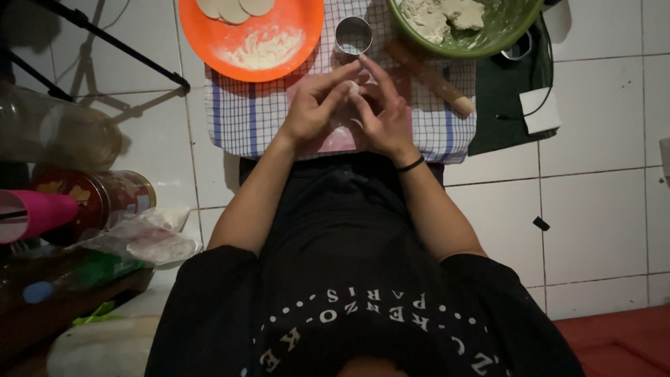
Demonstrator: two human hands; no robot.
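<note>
- Over the middle of the checked cloth, both hands meet; the left hand and the right hand curl toward each other, fingertips pinching a small pale piece of dough between them; the dough sits just above the cloth's centre, mostly hidden by the fingers
- At the cloth's far edge, just beyond the fingertips, stands a small round metal cutter, upright with its open mouth facing up
- On the far left corner of the cloth rests an orange plate carrying a dusting of flour and a few flat dough rounds at its far rim
- On the far right corner sits a green bowl holding a lump of dough; a wooden rolling pin lies slanted beside it, near the right hand
- On the white tiled floor the cloth is spread; a black band circles the right wrist
</note>
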